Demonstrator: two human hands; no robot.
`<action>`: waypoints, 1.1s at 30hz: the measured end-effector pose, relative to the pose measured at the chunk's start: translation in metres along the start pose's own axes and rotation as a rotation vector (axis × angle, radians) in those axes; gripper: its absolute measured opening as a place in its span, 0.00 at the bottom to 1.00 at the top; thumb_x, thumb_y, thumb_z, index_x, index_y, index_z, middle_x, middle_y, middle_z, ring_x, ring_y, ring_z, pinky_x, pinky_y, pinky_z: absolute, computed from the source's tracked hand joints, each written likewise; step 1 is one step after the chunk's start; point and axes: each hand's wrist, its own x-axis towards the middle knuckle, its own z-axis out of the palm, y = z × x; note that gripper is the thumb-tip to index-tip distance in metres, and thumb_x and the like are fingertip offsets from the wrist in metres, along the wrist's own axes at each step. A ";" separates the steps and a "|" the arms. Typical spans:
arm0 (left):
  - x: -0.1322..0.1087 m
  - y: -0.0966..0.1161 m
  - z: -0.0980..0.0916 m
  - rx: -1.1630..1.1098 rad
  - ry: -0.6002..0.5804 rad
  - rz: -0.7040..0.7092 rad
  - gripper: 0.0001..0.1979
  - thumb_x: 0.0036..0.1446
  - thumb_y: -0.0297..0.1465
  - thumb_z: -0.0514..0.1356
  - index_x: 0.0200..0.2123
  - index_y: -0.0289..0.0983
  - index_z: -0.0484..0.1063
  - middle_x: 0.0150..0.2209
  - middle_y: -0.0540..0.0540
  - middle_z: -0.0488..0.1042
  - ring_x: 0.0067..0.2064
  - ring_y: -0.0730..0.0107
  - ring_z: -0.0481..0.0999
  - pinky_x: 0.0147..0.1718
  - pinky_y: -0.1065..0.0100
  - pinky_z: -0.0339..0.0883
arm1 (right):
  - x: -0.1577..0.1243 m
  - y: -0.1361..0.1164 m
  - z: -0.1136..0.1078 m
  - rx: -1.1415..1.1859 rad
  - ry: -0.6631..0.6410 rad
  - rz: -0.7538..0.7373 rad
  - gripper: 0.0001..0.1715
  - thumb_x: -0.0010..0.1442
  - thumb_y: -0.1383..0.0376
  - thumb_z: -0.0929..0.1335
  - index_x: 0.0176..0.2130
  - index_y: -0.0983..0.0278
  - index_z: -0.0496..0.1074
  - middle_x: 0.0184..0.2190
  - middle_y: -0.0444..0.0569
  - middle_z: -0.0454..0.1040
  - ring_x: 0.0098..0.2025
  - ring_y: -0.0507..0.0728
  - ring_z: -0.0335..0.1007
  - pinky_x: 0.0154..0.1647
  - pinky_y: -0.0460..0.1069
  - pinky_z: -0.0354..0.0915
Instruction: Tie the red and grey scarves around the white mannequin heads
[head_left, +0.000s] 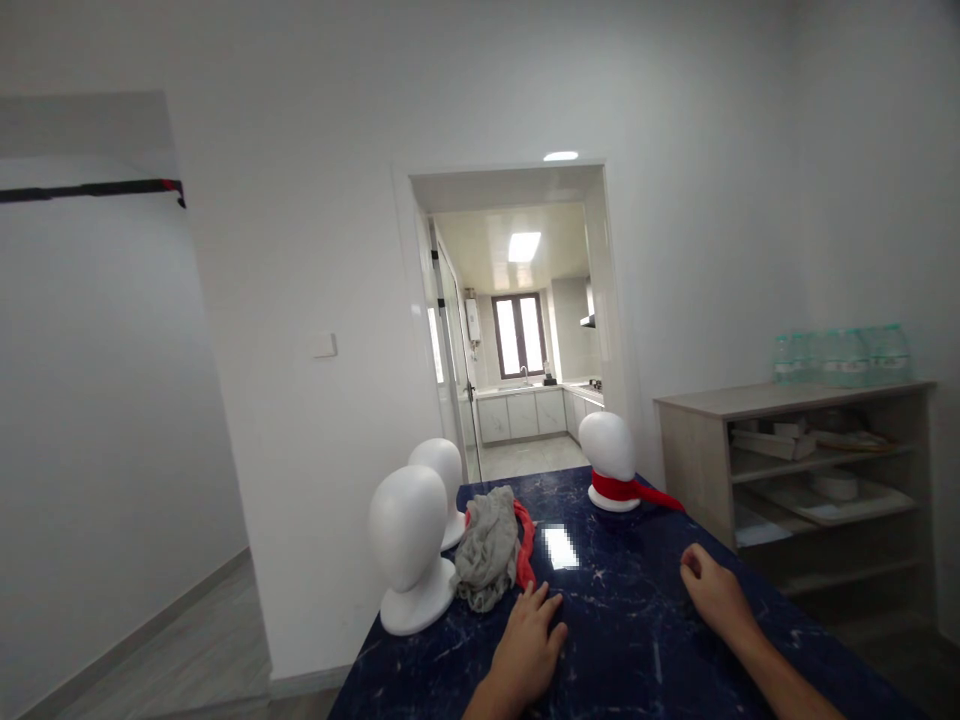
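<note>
the grey cloth [486,548] lies bunched on a red cloth [526,545] near the table's [637,620] left edge, beside two bare white mannequin heads [409,560]. the left hand [529,640] rests flat just beside it, fingers spread, holding nothing. the right hand [712,590] rests loosely curled, empty. a third head [609,460], red scarf around its neck, stands at the far edge.
</note>
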 end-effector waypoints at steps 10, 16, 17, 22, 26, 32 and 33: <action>0.002 -0.002 0.002 0.003 0.002 -0.001 0.30 0.69 0.43 0.52 0.71 0.44 0.66 0.77 0.47 0.57 0.79 0.54 0.49 0.77 0.51 0.42 | 0.000 -0.001 0.000 0.019 0.025 -0.010 0.07 0.63 0.59 0.61 0.34 0.57 0.66 0.27 0.45 0.77 0.32 0.58 0.75 0.36 0.50 0.59; 0.002 -0.002 0.003 0.004 0.000 0.007 0.31 0.69 0.43 0.51 0.72 0.44 0.65 0.77 0.47 0.57 0.79 0.54 0.49 0.77 0.50 0.41 | 0.001 0.001 0.001 0.019 0.023 -0.007 0.07 0.63 0.59 0.62 0.35 0.57 0.67 0.28 0.45 0.78 0.32 0.58 0.75 0.36 0.50 0.59; 0.002 -0.003 0.003 0.004 0.000 0.006 0.31 0.69 0.43 0.51 0.72 0.44 0.65 0.77 0.47 0.56 0.79 0.54 0.49 0.77 0.50 0.41 | 0.001 0.001 0.001 0.023 0.022 -0.007 0.06 0.62 0.59 0.62 0.34 0.57 0.66 0.28 0.44 0.78 0.32 0.58 0.75 0.36 0.50 0.59; 0.003 -0.004 0.004 0.006 -0.009 -0.004 0.31 0.69 0.43 0.51 0.72 0.44 0.64 0.77 0.48 0.55 0.79 0.54 0.47 0.77 0.51 0.40 | 0.002 0.004 0.003 0.010 0.023 -0.019 0.06 0.63 0.60 0.62 0.35 0.56 0.66 0.28 0.44 0.78 0.32 0.58 0.76 0.36 0.50 0.59; 0.002 -0.003 0.003 0.008 -0.007 -0.004 0.31 0.69 0.44 0.51 0.72 0.44 0.65 0.77 0.48 0.55 0.79 0.54 0.48 0.77 0.51 0.40 | 0.003 0.006 0.004 0.008 0.022 -0.023 0.07 0.62 0.59 0.62 0.35 0.56 0.67 0.28 0.45 0.78 0.32 0.58 0.76 0.36 0.50 0.59; 0.001 -0.002 0.002 -0.001 -0.010 -0.004 0.31 0.69 0.44 0.51 0.72 0.44 0.65 0.77 0.48 0.55 0.79 0.54 0.47 0.78 0.51 0.39 | 0.003 0.004 0.003 0.011 0.023 -0.002 0.06 0.61 0.59 0.62 0.35 0.57 0.67 0.29 0.45 0.79 0.33 0.58 0.75 0.36 0.49 0.58; 0.001 -0.002 0.002 -0.003 -0.009 -0.005 0.31 0.69 0.44 0.51 0.72 0.44 0.65 0.77 0.48 0.55 0.79 0.54 0.47 0.78 0.51 0.39 | 0.003 0.004 0.003 0.009 0.020 0.001 0.07 0.62 0.59 0.62 0.35 0.57 0.67 0.29 0.46 0.79 0.33 0.58 0.75 0.36 0.49 0.58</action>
